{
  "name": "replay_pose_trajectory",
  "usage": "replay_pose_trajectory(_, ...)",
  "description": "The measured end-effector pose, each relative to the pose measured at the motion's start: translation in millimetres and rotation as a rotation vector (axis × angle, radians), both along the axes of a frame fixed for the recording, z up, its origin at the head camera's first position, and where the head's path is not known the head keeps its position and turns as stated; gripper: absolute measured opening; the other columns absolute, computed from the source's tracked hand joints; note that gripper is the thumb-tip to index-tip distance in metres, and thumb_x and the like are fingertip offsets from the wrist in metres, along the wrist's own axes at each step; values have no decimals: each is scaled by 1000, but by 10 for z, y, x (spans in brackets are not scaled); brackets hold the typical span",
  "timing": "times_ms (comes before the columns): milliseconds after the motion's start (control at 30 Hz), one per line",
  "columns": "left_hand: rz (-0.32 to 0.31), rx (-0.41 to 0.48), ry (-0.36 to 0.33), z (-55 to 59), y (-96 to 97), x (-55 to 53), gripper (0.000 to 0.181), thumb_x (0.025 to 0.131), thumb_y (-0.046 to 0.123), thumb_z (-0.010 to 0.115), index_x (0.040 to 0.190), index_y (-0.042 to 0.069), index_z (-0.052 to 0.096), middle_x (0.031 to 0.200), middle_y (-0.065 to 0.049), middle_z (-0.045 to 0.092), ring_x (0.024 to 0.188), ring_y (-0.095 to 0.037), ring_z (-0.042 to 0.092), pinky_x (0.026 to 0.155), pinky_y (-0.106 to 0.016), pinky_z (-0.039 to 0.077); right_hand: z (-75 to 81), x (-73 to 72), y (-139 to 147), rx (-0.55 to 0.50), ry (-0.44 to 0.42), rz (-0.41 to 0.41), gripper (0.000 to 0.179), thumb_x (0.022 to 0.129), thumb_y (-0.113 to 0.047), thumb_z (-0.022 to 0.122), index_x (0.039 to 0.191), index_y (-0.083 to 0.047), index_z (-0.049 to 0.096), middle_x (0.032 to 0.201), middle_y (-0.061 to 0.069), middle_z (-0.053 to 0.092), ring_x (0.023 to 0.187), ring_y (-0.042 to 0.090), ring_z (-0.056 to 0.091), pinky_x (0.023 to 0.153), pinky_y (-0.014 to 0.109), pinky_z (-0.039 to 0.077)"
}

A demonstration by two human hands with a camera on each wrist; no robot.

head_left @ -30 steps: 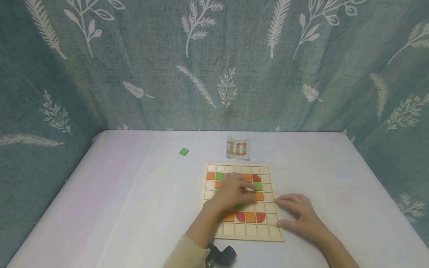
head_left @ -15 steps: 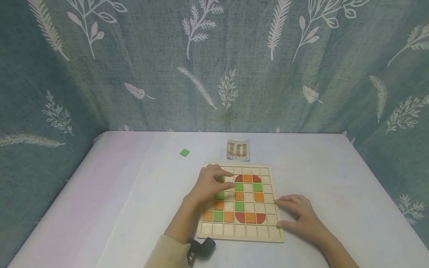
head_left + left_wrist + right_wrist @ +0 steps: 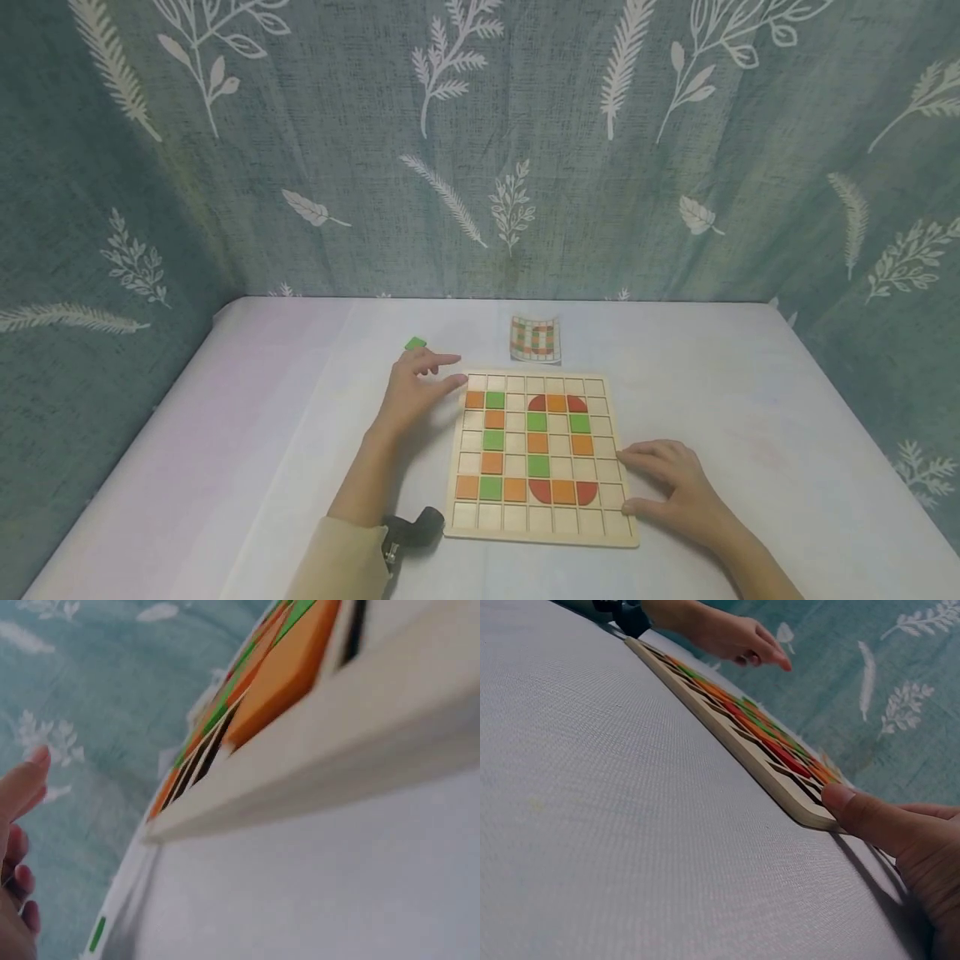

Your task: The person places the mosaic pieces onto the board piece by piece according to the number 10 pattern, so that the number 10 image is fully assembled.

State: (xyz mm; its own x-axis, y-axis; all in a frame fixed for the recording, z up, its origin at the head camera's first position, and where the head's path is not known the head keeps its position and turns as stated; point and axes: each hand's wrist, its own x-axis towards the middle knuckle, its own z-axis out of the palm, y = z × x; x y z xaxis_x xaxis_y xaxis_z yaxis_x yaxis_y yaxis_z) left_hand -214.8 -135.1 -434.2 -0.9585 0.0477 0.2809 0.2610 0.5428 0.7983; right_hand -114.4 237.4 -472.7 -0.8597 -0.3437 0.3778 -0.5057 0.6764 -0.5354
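Note:
A wooden grid board (image 3: pixel 540 521) lies flat, its cells partly filled with orange, green and red tiles. Green squares alternate with orange squares (image 3: pixel 514 489) in two columns, and rounded red pieces (image 3: pixel 539 492) sit in the right-hand figure. My left hand (image 3: pixel 411 392) hovers off the board's upper left corner with nothing in it, thumb and forefinger apart. Just beyond its knuckles lies a loose green square tile (image 3: pixel 415 342), partly covered by the hand. At the board's right edge my right hand (image 3: pixel 671 487) rests its thumb (image 3: pixel 840 796) and fingertips against the wood.
Behind the board lies a small printed pattern card (image 3: pixel 535 339) showing a coloured grid. A white cloth (image 3: pixel 300 433) covers the table, and a leaf-print curtain (image 3: pixel 465 150) hangs along the back and sides. A black wrist device (image 3: pixel 420 529) sits at the left sleeve.
My left hand has moved left and away from over the board, uncovering its tiles, to beside the loose green tile. The right hand stays at the board's edge.

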Motion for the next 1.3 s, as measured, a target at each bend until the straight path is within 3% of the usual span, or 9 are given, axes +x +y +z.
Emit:
replay_pose_trajectory(167, 111, 62, 43, -53, -177, -104, 33, 78, 26, 77, 107, 11, 72, 90, -15, 57, 88, -21, 45, 80, -36, 34, -4, 0, 2, 0, 0, 1, 56, 61, -34, 85, 112, -20, 67, 108, -7, 62, 106, 9, 44, 92, 33, 25)
replay_pose_trajectory(367, 286, 97, -17, -164, -336, -207, 37, 79, 27, 76, 111, 10, 70, 99, -13, 56, 94, -23, 44, 85, -39, 30, -6, -7, -14, 4, -12, 12, 55, 63, -36, 85, 113, -20, 67, 109, -7, 62, 106, 10, 44, 91, 33, 26)
replay_pose_trajectory(467, 343, 78, -73, -220, -381, -257, 39, 79, 29, 75, 113, 11, 68, 103, -11, 55, 96, -24, 43, 91, -44, 27, -9, -13, -19, 2, -14, 19, 55, 63, -36, 84, 113, -20, 67, 109, -8, 62, 106, 10, 43, 92, 32, 26)
replay_pose_trajectory(633, 369, 9, -104, -292, -445, -339, 41, 79, 30, 75, 114, 10, 67, 105, -13, 55, 97, -27, 44, 96, -49, 25, -17, -19, -24, -5, -8, 31, 55, 62, -35, 85, 113, -20, 68, 110, -7, 62, 106, 11, 44, 92, 32, 26)
replay_pose_trajectory(900, 425, -260, -159, -291, -467, -424, 47, 82, 36, 70, 121, 11, 64, 116, -16, 57, 110, -34, 48, 98, -52, 25, -30, -12, -38, -7, -30, 21, 55, 63, -37, 84, 113, -21, 67, 110, -8, 62, 107, 12, 45, 92, 33, 26)
replay_pose_trajectory(1100, 399, -335, -149, -282, -465, -453, 41, 83, 37, 69, 114, 11, 68, 111, -15, 60, 106, -34, 50, 95, -51, 27, -29, -5, -33, 5, -38, 10, 55, 63, -38, 84, 113, -21, 67, 111, -7, 61, 107, 12, 44, 91, 34, 27)
replay_pose_trajectory(1300, 315, -334, -111, -302, -429, -448, 37, 85, 35, 67, 110, 8, 68, 104, -13, 60, 100, -31, 50, 94, -49, 28, -38, -11, 12, 12, -25, -1, 57, 62, -35, 85, 113, -20, 67, 111, -6, 62, 108, 11, 44, 92, 35, 26)
